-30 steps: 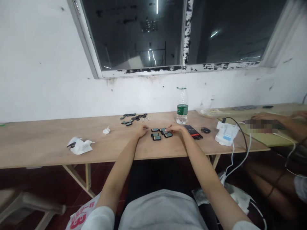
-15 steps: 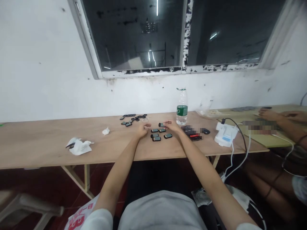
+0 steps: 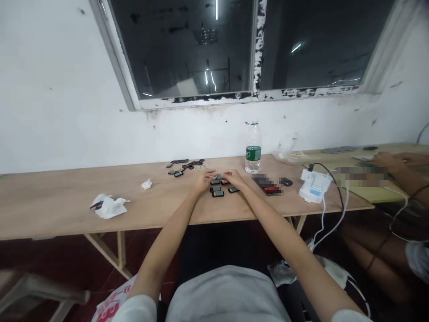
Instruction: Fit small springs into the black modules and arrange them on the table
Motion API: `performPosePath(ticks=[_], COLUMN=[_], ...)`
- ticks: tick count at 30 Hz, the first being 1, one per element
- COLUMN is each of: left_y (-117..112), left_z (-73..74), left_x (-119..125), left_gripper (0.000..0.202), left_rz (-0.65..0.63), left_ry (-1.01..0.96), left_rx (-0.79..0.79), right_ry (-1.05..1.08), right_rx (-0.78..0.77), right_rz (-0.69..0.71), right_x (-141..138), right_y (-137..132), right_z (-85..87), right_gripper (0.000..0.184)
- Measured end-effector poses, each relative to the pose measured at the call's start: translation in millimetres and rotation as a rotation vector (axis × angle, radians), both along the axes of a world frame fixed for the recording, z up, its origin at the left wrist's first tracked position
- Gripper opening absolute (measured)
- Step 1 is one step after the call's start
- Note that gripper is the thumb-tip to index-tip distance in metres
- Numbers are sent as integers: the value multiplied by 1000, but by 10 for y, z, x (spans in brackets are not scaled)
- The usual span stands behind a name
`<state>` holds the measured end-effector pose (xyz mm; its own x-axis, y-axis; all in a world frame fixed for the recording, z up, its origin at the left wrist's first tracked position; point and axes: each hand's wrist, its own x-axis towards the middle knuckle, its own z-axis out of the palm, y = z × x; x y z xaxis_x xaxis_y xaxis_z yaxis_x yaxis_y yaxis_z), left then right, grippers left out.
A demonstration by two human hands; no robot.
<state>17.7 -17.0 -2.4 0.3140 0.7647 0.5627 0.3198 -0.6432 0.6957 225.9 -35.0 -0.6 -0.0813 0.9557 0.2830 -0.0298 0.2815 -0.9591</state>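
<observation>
Head view: left hand [image 3: 205,180] and right hand [image 3: 234,179] pinch one module [image 3: 219,176], frame centre. Other modules [image 3: 217,193] lie just below.

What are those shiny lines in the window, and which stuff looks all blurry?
Head view: bright streaks on the dark window, probably lamp reflections; head view again: the pale stool, lower left, looks smeared, and the small black-edged pieces lack fine detail.
</observation>
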Motion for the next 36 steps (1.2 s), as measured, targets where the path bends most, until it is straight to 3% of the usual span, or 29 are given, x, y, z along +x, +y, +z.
performPosePath(ticks=[4,11,15,20,26,30,36], left_y=[50,140,115,95,137,161,203], left_z=[-49,-107,-91,-51,-38,-65,-109], left_x=[5,-4,-24,-73,-211,-342,-460], left_gripper=[27,32,30,26,13,12,20], left_rz=[-50,-15,0,57,109,198,193], left_ry=[-72,-108,-60,88,262,277,190], left_rx=[-164,-391,-314,-123,-24,-81,-227], right_ry=[-30,-68,-120,-256,-479,-567,-565], right_rx=[-24,-51,-48,-54,-21,25,41], right_rz=[21,74,44,-47,71,86,59], right_x=[21,7,75,412,713,713,706], right_y=[-14,-18,7,45,29,39,18], right_z=[7,5,27,7,-83,-116,-108], right_gripper=[12,11,7,11,20,27,30])
